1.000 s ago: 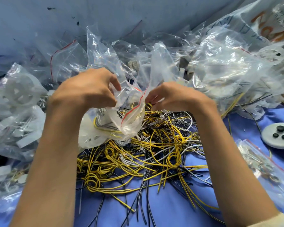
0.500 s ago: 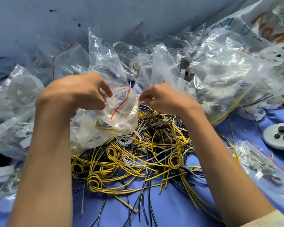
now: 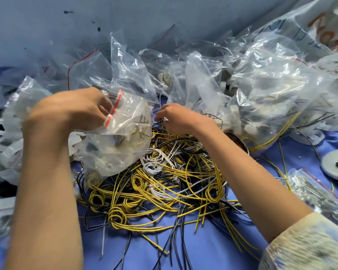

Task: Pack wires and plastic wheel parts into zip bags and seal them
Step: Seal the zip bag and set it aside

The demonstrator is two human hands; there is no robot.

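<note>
Our left hand (image 3: 72,112) is curled round the mouth of a clear zip bag (image 3: 123,145), pinching it just beside its red seal strip (image 3: 113,110); the bag hangs lifted over the near-left edge of the wire pile (image 3: 164,188) and already has a few wires and pale plastic bits inside. Our right hand (image 3: 177,117) reaches to the far edge of that tangle of yellow, black and white wires, fingers curled down among them, though we cannot tell whether they pinch a wire. The pile lies on the blue table cover (image 3: 203,250). Behind it rises a heap of crumpled clear bags (image 3: 201,84), with a bigger filled bag (image 3: 281,98) to the right. Bagged white wheel parts (image 3: 0,123) lie far left. At the right edge sit a grey disc (image 3: 334,168) and a small zip bag of metal parts (image 3: 316,193).
</note>
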